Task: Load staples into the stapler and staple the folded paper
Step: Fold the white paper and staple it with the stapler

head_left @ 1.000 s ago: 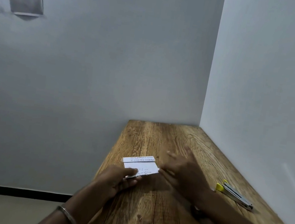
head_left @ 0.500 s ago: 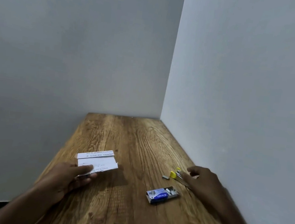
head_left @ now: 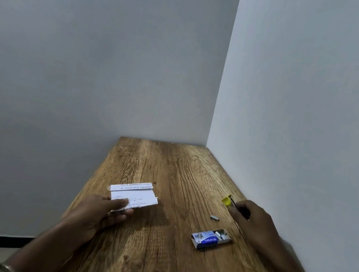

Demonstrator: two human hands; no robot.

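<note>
My left hand (head_left: 105, 212) pinches the near edge of a folded white paper (head_left: 133, 194) with printed text, lifted slightly over the table's left side. My right hand (head_left: 254, 222) is closed around the stapler (head_left: 227, 201), a slim metal one with a yellow tip that sticks out past my fingers; most of its body is hidden under the hand. An open blue staple box (head_left: 210, 238) with staple strips inside lies on the table near my right hand. A small loose strip of staples (head_left: 214, 218) lies between the box and the stapler.
The wooden table (head_left: 159, 257) sits in a corner, with grey walls behind it and along its right side. Its left and near edges drop off to the floor.
The view swung right, bringing the staple box into sight. My right hand left the paper, reached to the right and closed on the stapler. The left hand kept the paper.
</note>
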